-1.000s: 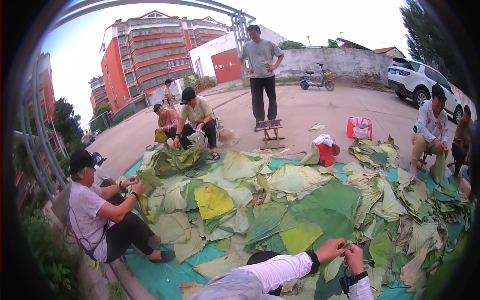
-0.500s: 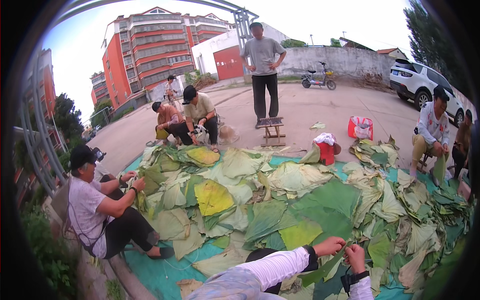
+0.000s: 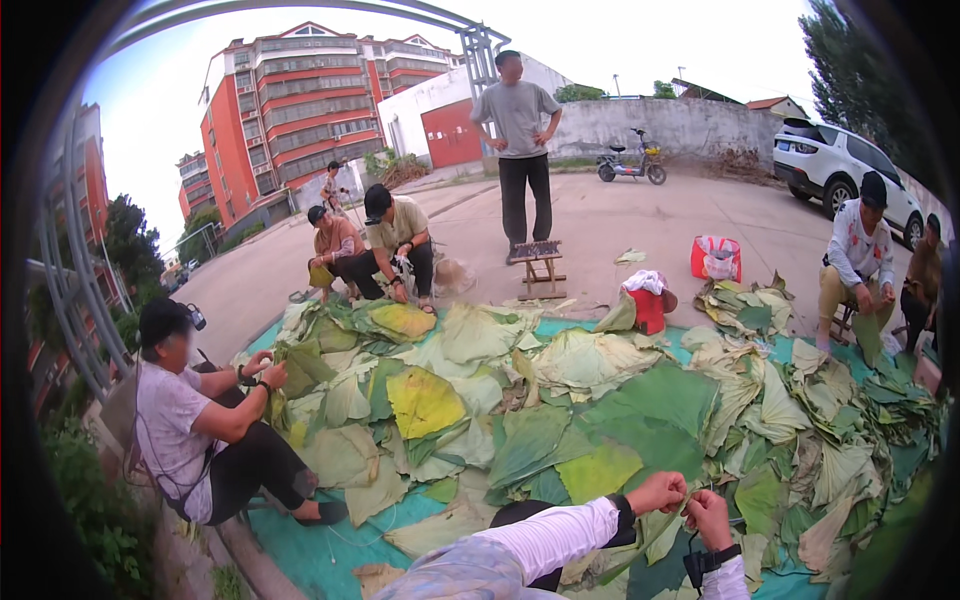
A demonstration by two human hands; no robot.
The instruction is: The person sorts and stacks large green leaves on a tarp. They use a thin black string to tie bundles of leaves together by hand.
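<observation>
the item in work, a green leaf (image 3: 668,524), is between the left hand (image 3: 657,493) and the right hand (image 3: 710,518), over the near side of the spread leaves (image 3: 590,362). fingers of both hands are drawn nearly to a pinch, each apparently on the leaf; the exact grip is too small to confirm. handling of this leaf appears under way and unfinished. many others lie loose and overlapping on the green sheet (image 3: 335,560); which of them are finished cannot be determined. compared with half a second ago, the blade below the hands shows narrower, and the co-worker in the cream shirt (image 3: 402,226) bends lower.
</observation>
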